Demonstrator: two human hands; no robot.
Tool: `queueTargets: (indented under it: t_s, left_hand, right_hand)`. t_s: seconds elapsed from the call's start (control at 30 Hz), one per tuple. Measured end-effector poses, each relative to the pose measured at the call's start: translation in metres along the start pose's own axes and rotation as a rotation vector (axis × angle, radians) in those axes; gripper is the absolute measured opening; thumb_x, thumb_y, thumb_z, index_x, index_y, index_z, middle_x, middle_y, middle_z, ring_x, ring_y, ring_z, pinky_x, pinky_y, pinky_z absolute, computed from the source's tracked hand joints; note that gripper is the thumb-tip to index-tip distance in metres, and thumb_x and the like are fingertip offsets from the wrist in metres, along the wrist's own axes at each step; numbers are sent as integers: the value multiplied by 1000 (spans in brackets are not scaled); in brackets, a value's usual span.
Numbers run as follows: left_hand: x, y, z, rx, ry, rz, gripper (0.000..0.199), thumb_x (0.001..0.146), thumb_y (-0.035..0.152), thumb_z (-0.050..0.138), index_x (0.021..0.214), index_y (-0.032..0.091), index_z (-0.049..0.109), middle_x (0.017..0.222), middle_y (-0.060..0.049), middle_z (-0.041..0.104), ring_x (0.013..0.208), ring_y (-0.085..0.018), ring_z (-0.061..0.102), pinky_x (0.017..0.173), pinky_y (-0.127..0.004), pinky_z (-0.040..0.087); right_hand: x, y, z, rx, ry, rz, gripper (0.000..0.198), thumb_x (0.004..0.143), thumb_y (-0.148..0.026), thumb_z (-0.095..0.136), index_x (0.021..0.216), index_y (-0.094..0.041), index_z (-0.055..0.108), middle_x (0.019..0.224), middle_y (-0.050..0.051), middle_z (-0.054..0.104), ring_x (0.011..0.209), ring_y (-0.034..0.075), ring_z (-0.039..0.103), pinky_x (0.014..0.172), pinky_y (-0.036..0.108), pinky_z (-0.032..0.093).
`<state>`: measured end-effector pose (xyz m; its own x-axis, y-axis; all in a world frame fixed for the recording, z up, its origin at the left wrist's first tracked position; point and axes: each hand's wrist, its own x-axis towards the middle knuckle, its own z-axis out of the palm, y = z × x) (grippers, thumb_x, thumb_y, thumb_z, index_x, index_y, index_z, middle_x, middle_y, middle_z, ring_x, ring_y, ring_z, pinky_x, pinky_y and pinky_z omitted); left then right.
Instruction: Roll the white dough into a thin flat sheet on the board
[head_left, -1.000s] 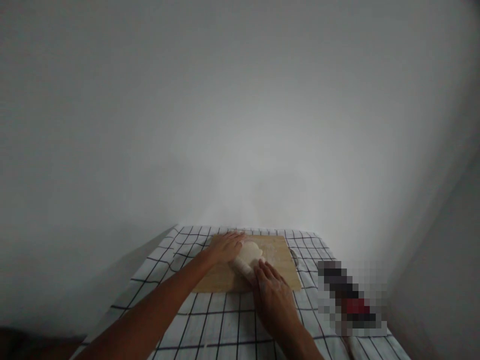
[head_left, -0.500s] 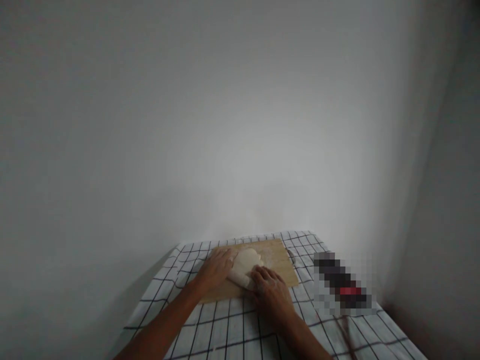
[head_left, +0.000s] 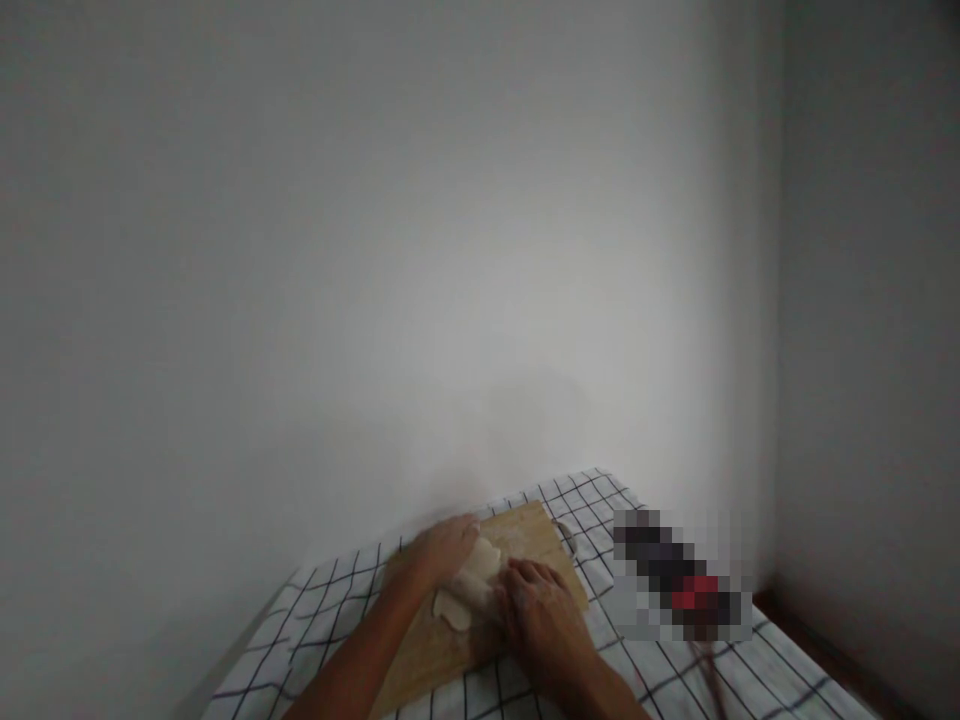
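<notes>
A pale rolling pin lies slantwise across a flat sheet of dough on a wooden board. My left hand is over the pin's far left end, its fingers bent. My right hand closes on the near right end, fingers curled and dusted with what looks like flour. Dough shows on both sides of the pin, and both pin ends are hidden under my hands.
A white tablecloth with dark checks covers the table. Right of the board is a blurred-out dark and red object with a cord-like strip below it. A round greyish edge shows beside the board. Pale walls stand behind and right.
The pin has rolled forward over the dough, so dough now shows on its near side too. My view has turned, and the board appears more slanted.
</notes>
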<state>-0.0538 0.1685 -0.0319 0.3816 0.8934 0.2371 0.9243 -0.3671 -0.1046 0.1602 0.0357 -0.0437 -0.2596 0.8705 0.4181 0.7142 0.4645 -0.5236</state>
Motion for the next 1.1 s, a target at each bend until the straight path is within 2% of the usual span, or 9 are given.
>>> queueTargets:
  t_s: [0.13, 0.33, 0.5, 0.57, 0.73, 0.83, 0.93, 1.1]
  left_hand:
    - [24, 10, -3, -64, -81, -45, 41, 101, 32, 37, 117, 20, 73, 114, -12, 77, 103, -23, 73, 90, -35, 55]
    - [31, 4, 7, -131, -117, 41, 42, 103, 26, 34, 120, 18, 72, 116, -12, 74, 114, -21, 66, 105, -35, 48]
    - [15, -8, 18, -91, 11, 226, 38, 102, 17, 38, 125, 18, 68, 127, -11, 72, 123, -23, 62, 110, -40, 48]
    - [9, -9, 19, -81, 40, 246, 40, 103, 17, 36, 130, 18, 65, 133, -10, 69, 127, -22, 61, 113, -41, 47]
    - [-3, -9, 16, -120, -7, 136, 49, 107, 23, 26, 144, 15, 57, 147, -8, 63, 136, -21, 56, 120, -40, 42]
    - [-11, -12, 14, -127, -26, 115, 50, 107, 26, 27, 147, 17, 54, 151, -6, 59, 140, -17, 54, 123, -37, 39]
    - [-23, -19, 16, -94, 14, 115, 48, 105, 28, 31, 145, 21, 57, 151, -5, 59, 139, -18, 55, 121, -36, 42]
    - [-48, -31, 23, 19, 102, 64, 47, 103, 25, 32, 142, 20, 60, 147, -8, 62, 136, -21, 58, 118, -42, 46]
  right_hand:
    - [0, 1, -7, -8, -17, 27, 30, 103, -20, 45, 117, -21, 72, 127, 8, 71, 123, 23, 62, 109, 35, 43]
    - [-4, 2, -3, 42, -33, 24, 37, 97, -16, 50, 129, -23, 67, 139, 5, 66, 132, 24, 58, 116, 37, 40]
    - [-4, 8, 14, -10, -114, -14, 41, 98, -21, 48, 136, -24, 63, 147, 4, 61, 140, 26, 52, 120, 43, 38]
    - [-2, 12, 20, -54, -154, -30, 44, 100, -22, 46, 141, -24, 59, 150, 5, 58, 142, 27, 50, 120, 43, 39]
    - [-2, 15, 22, -94, -180, -56, 48, 98, -23, 49, 145, -25, 57, 154, 5, 53, 145, 28, 47, 119, 40, 42]
    - [-5, 10, 17, -85, -164, -51, 51, 98, -21, 49, 149, -24, 54, 157, 7, 49, 146, 29, 44, 120, 41, 39]
    - [-7, 5, 13, -75, -156, -50, 52, 100, -22, 46, 152, -24, 51, 159, 8, 47, 147, 30, 43, 121, 44, 37]
    - [-8, -2, 12, -61, -111, -36, 42, 103, -26, 48, 143, -23, 59, 151, 9, 57, 140, 31, 50, 118, 47, 41]
